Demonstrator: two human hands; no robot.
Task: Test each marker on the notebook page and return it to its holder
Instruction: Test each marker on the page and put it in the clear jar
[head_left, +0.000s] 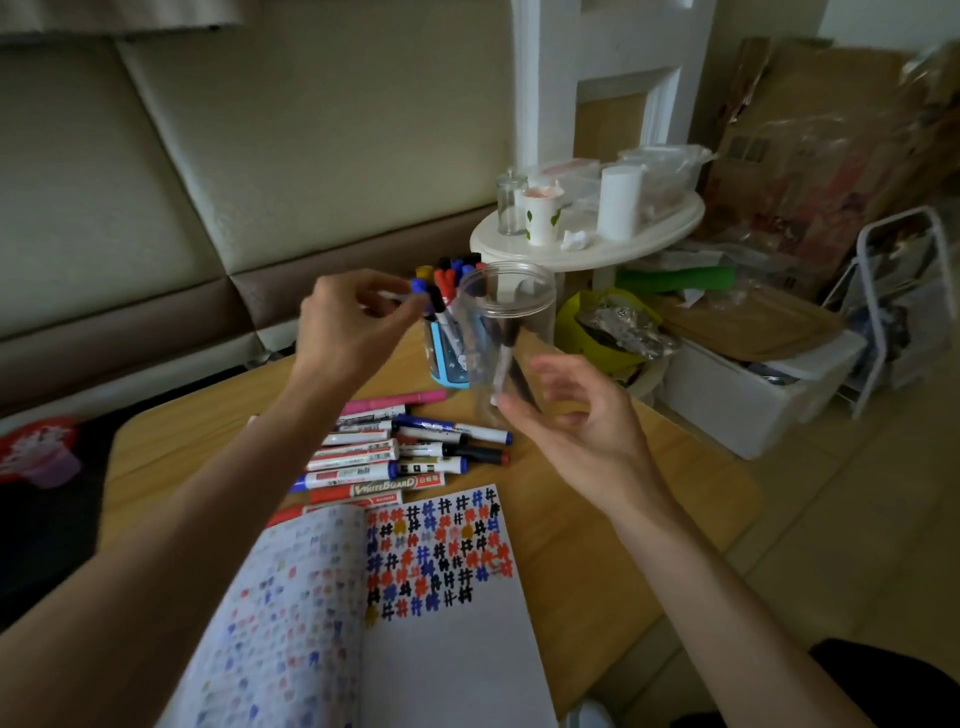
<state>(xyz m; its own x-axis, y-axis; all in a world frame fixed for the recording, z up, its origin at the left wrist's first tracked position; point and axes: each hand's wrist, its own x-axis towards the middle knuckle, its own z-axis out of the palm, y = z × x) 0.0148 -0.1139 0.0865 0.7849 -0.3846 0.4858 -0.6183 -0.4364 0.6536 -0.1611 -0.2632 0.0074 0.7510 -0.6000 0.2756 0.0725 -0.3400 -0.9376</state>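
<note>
Head view. Left hand (353, 332) grip: thumb and fingertips pinched a blue-capped marker (420, 287) near its cap end. It was held up off the tabletop (597, 571), at the rim of the blue holder (447, 358) on its 9 o'clock side. Blur there; the barrel was mostly hidden by the fingers. The holder was crowded with capped markers standing upright.

Right hand (582, 431) grip: spread, fingers loosely curved, holding nothing. Its fingertips were at the base of the clear jar (506, 312), which stood at 3 o'clock of the holder. Touching or just beside, could not tell. A couple of dark markers leaned inside the jar.

Loose markers (384, 457) were heaped at 6 o'clock of the holder. The notebook (441, 649) lay open nearest the person, its right page part-filled with coloured hash marks.

Judgement: the step looked like seating this marker in a holder. It would go best with the cap pressed home first. The barrel should then be aimed at a gap and lowered straight, not dropped, so the neighbours stay upright. The free hand could steady the container. The light jar looked easy to knock over.
</note>
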